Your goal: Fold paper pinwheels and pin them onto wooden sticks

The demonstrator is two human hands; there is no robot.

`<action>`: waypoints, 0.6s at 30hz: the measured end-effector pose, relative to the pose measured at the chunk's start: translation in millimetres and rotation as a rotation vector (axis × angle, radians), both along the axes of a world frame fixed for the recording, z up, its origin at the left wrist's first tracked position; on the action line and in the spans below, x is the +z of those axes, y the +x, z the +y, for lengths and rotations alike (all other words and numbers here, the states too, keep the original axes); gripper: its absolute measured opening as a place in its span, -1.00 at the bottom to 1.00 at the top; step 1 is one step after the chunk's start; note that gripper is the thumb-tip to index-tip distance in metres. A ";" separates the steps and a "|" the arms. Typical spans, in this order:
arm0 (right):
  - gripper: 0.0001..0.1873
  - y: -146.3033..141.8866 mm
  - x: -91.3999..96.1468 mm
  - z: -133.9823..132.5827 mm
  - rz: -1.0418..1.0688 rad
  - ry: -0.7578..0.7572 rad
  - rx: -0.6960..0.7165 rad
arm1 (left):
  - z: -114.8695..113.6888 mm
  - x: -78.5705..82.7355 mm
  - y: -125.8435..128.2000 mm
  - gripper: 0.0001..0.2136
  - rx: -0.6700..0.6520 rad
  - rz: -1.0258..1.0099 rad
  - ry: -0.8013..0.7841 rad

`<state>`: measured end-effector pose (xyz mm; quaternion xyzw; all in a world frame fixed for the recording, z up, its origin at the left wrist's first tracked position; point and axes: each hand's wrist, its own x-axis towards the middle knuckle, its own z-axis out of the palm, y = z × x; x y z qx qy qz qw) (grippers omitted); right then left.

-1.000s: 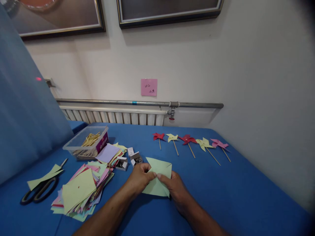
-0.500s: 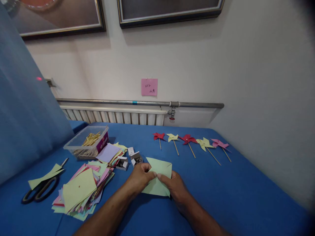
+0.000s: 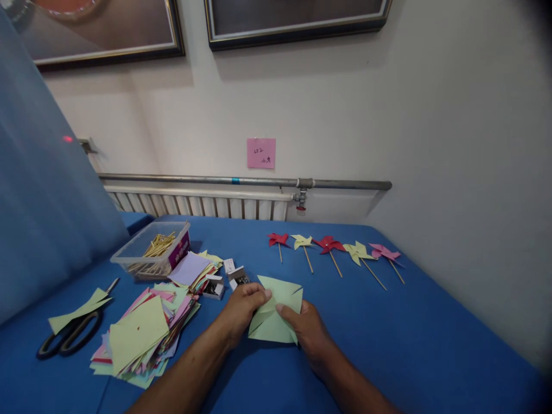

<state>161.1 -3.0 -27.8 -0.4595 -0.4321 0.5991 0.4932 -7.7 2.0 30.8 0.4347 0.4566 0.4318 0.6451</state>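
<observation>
A light green paper square [image 3: 276, 325] with slits cut in from its corners is held above the blue table, in front of me. My left hand [image 3: 245, 307] pinches its left side, thumb on top near the upper left. On the opposite edge, my right hand [image 3: 308, 328] grips the sheet with its thumb lying on the face near the middle and the fingers hidden behind. Just beyond my left hand stand small open white boxes [image 3: 214, 287] of dark metal pins. Beside my left forearm lies a messy stack of coloured paper squares [image 3: 138, 333].
Several finished paper pinwheels on sticks, among them a red pinwheel [image 3: 330, 245], lie in a row at the back right. A clear plastic tub [image 3: 125, 260] of wooden sticks stands at the back left. Black-handled scissors [image 3: 71, 339] lie under cut paper [image 3: 81, 310] at far left.
My left thumb has shifted up and left from the middle of the green paper, away from the right thumb. Both hands still hold the sheet in about the same place.
</observation>
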 end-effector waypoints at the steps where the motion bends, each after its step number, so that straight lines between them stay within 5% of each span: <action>1: -0.36 0.3 -0.2 0.0 -0.011 0.002 0.000 | -0.3 0.5 -0.5 -0.52 -0.012 0.002 0.002; 18: -0.49 -3.5 18.0 -7.8 -0.071 -0.016 0.075 | 6.0 -14.9 3.7 -0.72 -0.025 0.025 -0.015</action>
